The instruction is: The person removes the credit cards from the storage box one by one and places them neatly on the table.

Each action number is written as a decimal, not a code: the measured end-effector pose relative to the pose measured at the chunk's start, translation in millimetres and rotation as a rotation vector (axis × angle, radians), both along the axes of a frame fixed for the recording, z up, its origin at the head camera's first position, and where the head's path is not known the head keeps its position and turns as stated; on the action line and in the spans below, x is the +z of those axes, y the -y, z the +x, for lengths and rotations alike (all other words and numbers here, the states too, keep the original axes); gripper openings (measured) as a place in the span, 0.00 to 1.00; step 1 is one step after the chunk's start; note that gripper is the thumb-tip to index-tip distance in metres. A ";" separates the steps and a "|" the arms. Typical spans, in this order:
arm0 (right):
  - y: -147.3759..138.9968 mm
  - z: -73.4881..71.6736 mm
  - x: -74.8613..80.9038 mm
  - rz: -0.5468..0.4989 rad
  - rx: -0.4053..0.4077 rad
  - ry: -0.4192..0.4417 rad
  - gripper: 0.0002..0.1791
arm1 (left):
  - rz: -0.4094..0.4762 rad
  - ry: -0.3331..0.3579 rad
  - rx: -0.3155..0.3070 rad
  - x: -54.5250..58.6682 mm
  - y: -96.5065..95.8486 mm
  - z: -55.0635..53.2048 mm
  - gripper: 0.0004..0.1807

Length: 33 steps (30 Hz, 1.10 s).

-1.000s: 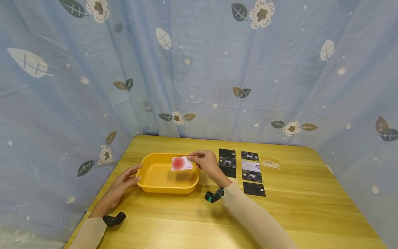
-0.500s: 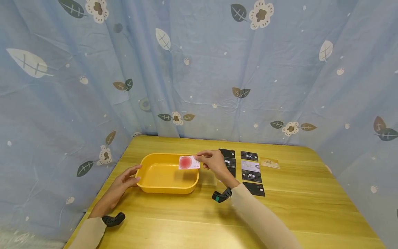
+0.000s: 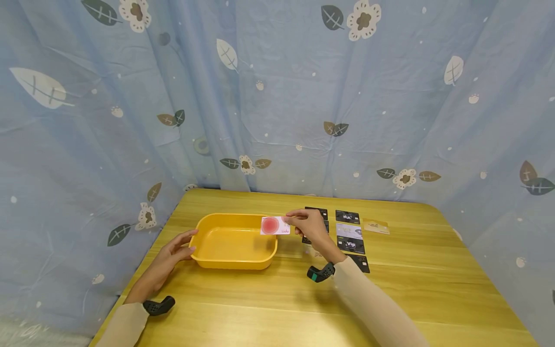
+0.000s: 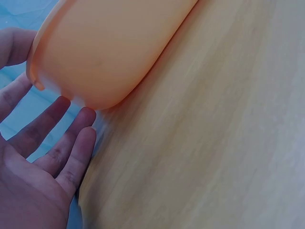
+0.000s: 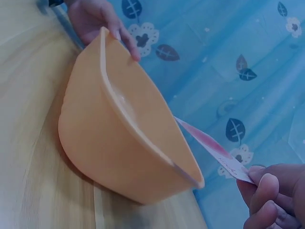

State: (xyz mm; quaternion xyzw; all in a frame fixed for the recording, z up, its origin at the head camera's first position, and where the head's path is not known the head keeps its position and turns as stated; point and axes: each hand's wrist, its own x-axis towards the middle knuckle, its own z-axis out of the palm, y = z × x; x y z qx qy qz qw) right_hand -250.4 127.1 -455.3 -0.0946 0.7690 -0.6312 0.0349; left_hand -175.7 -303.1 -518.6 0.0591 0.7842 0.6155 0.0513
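Observation:
A pink-and-white card with a red disc (image 3: 270,225) is pinched between the thumb and fingers of my right hand (image 3: 309,225). It overlaps the right rim of a yellow plastic basin (image 3: 234,264) in the head view; in the right wrist view the card (image 5: 209,143) tilts beside the basin's rim (image 5: 138,131). My left hand (image 3: 170,250) holds the basin's left end. Its thumb and index finger reach over the rim, while the other fingers (image 4: 74,157) lie along the outer wall in the left wrist view.
Right of the basin, several cards lie in columns on the wooden table (image 3: 243,308): black ones (image 3: 350,245), a silver one (image 3: 349,231) and a gold one (image 3: 376,226). My right hand and wrist partly cover the nearer column. A blue patterned curtain (image 3: 295,96) hangs behind and beside the table.
My right hand has moved right with the pink-and-white card, from over the basin's inside to over its right rim. The left hand and the basin have stayed put.

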 end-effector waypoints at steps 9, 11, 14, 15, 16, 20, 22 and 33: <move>-19.5 0.7 -2.9 -0.006 -0.033 0.028 0.11 | -0.002 0.005 0.002 1.7 -0.3 -0.9 0.34; -24.3 0.9 -3.6 -0.002 -0.042 0.028 0.12 | -0.006 0.006 0.002 2.0 -0.7 -1.0 0.34; -31.4 1.9 -4.5 -0.005 -0.039 0.027 0.13 | -0.007 0.008 0.004 2.3 -1.4 -0.7 0.34; -33.7 2.2 -5.0 -0.006 -0.036 0.027 0.14 | -0.009 0.007 0.001 2.3 -1.3 -0.7 0.34; -35.8 2.7 -5.1 -0.007 -0.033 0.030 0.14 | -0.008 0.008 0.003 2.0 -1.2 -0.7 0.34; -44.6 4.1 -4.9 -0.005 -0.033 0.032 0.17 | -0.010 0.021 0.010 2.4 -1.0 -0.8 0.34; -48.9 4.9 -3.8 -0.002 -0.043 0.032 0.18 | -0.008 0.022 0.008 2.8 -0.8 -1.0 0.34; -77.7 7.3 -9.1 0.049 -0.102 0.027 0.19 | -0.001 0.019 0.000 1.2 0.0 -1.4 0.34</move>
